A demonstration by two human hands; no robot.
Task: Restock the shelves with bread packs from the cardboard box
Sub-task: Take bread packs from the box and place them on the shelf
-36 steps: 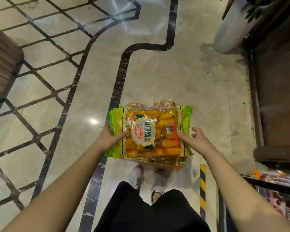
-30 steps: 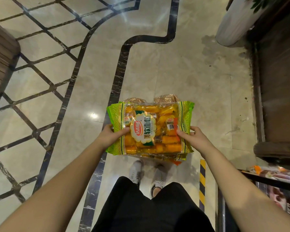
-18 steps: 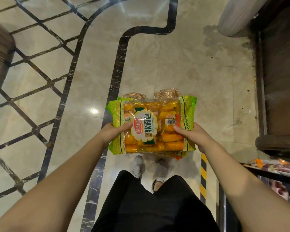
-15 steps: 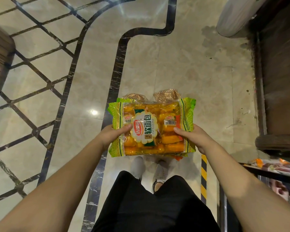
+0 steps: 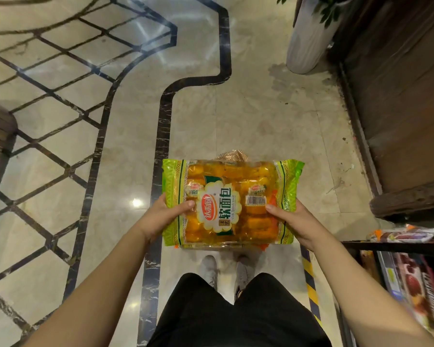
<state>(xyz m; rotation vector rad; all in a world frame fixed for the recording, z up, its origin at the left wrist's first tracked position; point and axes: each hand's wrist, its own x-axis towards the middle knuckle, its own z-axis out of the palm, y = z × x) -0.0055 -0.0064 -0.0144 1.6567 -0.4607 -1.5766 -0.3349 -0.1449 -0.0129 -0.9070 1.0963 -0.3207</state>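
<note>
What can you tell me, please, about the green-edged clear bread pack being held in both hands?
The green-edged clear plastic bread pack is a flat, sealed bag showing orange-wrapped rolls inside, with a white scalloped label and a barcode sticker on its face. It is held level above the marble floor, face up. The left hand grips its left edge and the right hand its right edge, thumbs on top. More packaging peeks from beneath.

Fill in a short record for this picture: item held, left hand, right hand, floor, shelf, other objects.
item held: bread pack, green edges, clear front, held flat
left hand: left hand grips the pack's left edge
right hand: right hand grips its right edge
floor: marble floor with dark inlay lines
shelf: shelf at lower right, holding packaged goods
other objects: white planter
</note>
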